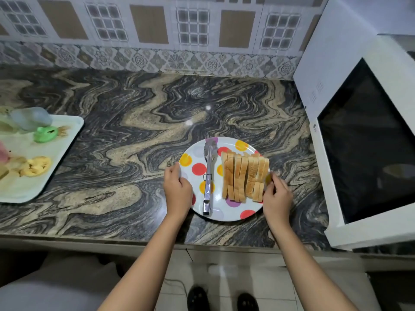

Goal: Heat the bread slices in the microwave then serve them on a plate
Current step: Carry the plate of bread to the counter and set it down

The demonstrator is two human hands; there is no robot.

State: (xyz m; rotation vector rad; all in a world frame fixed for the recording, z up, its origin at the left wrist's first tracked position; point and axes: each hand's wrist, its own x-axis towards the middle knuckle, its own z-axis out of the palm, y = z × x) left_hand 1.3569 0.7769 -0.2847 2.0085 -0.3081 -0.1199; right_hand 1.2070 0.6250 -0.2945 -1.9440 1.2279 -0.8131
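Both hands on the dotted plate, counter shot

The left hand [177, 187] grips the plate [224, 212] rim at its 8 o'clock and the right hand [277, 196] curls round the rim at 4 o'clock. The plate sits on the marbled countertop [134, 108]. A row of bread slices [243, 176] stands on edge on its right half, with metal tongs [208, 182] lying beside them. The white microwave [368, 140], door closed, is off at 3 o'clock and a tray [33, 187] at 9.

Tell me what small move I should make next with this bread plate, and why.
Probably let go with the right hand and open the microwave beside it. Its door looks shut, and both that hand and the left hand grip the rim of the plate holding the bread slices, so nothing can go in yet.
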